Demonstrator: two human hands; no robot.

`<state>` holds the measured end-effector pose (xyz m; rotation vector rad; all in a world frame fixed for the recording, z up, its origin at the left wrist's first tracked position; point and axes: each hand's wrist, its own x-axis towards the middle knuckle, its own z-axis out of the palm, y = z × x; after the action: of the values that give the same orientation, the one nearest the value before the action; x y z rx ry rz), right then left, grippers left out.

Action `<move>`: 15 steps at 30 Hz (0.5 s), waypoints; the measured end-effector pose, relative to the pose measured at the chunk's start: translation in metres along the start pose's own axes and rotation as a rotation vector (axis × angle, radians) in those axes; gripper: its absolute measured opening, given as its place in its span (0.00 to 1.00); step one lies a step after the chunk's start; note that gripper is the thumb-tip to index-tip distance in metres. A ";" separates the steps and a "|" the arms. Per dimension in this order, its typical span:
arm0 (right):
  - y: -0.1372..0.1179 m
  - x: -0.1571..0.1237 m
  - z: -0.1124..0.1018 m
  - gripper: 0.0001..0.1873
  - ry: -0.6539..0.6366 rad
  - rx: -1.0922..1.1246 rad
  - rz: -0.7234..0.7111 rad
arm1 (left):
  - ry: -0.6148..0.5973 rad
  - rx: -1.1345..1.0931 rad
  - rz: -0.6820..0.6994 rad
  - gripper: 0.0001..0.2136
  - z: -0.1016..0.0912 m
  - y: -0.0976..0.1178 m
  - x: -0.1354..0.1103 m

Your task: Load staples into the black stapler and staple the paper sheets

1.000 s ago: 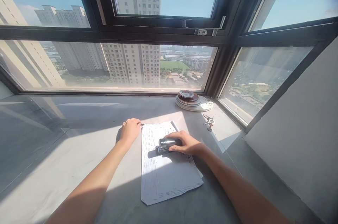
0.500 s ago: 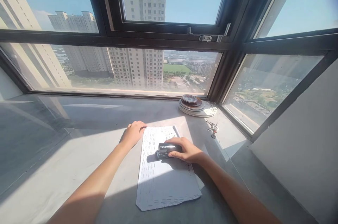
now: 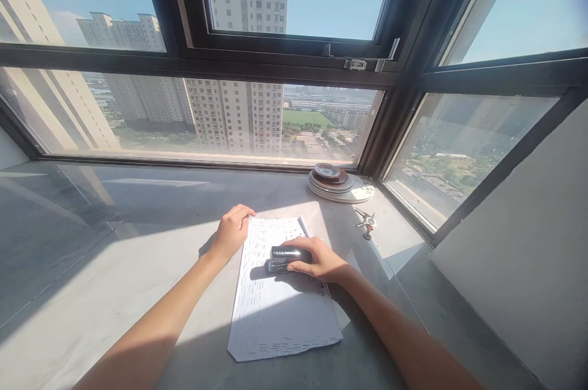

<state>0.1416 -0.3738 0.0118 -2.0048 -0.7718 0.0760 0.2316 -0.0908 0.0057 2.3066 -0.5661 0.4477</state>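
Note:
A stack of white paper (image 3: 280, 304) marked with rows of short dark dashes lies on the grey windowsill (image 3: 138, 267). My right hand (image 3: 319, 259) is wrapped round a black stapler (image 3: 282, 258) that rests on the upper part of the paper. My left hand (image 3: 232, 229) lies at the paper's upper left corner, its fingers curled on the edge and pressing it down.
A stack of round plates (image 3: 337, 182) sits in the far right corner of the sill. A small bunch of keys (image 3: 366, 220) lies just in front of it. Dark window frames (image 3: 386, 108) run along the back and right. A grey wall (image 3: 519, 255) rises on the right.
The stapler and my right hand have slid a little to the left across the paper. My left hand has stayed at the paper's upper left corner.

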 end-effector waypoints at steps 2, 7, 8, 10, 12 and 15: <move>0.002 -0.001 0.000 0.25 -0.006 0.003 0.001 | -0.172 -0.153 0.130 0.18 0.008 0.005 -0.004; 0.017 -0.002 0.001 0.24 0.160 0.035 -0.023 | -0.370 -0.178 0.174 0.18 0.016 0.010 -0.009; 0.020 -0.001 0.002 0.24 0.197 0.052 -0.017 | -0.359 -0.189 0.144 0.18 0.015 0.010 -0.008; 0.023 -0.001 0.001 0.24 0.220 0.058 -0.001 | -0.369 -0.223 0.114 0.18 0.013 0.010 -0.007; 0.023 0.001 0.002 0.24 0.187 0.034 0.019 | -0.390 -0.250 0.115 0.18 0.012 0.009 -0.005; 0.020 0.003 0.002 0.25 0.129 0.030 0.051 | -0.408 -0.279 0.118 0.18 0.013 0.007 -0.004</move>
<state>0.1530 -0.3774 -0.0045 -1.9798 -0.6338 -0.0120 0.2271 -0.1036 -0.0015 2.1055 -0.9044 -0.0559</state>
